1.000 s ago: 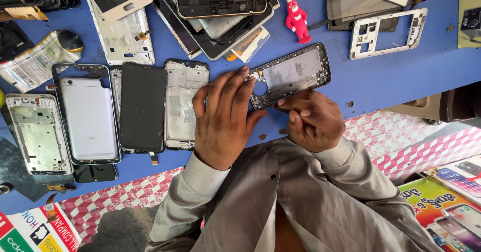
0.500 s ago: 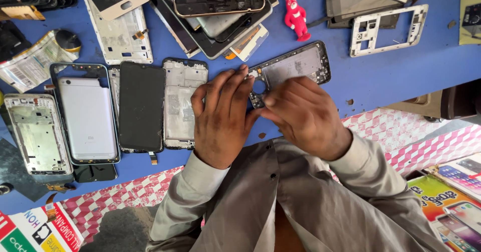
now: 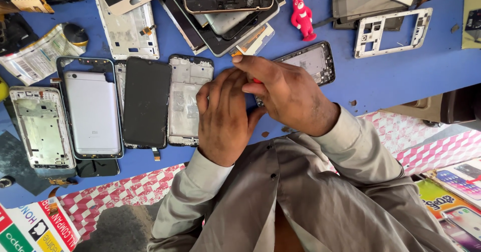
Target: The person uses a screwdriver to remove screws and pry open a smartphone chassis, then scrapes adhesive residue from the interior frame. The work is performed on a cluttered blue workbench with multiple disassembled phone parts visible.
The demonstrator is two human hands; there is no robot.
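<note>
Together both hands work on a dark phone frame [image 3: 310,61] lying on the blue surface [image 3: 401,76]: left hand [image 3: 225,116] presses flat beside it, right hand [image 3: 285,94] pinches a red-handled tool [image 3: 256,80] over its near end.

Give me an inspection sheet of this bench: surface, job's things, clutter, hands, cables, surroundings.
Surface: blue table, crowded with phone parts.
Job's things: black phone frame lying flat, partly under the hands; a red bit of a tool shows between the fingers.
Clutter: silver phone back, black screen panel, bare mid-frames, stacked phones, red figurine, white frame.
Hands: left hand pressed flat beside the frame; right hand over it, pinching the tool.
Cables: short flex ribbon under the screen panel.
Surroundings: pink checked cloth, printed posters.
</note>
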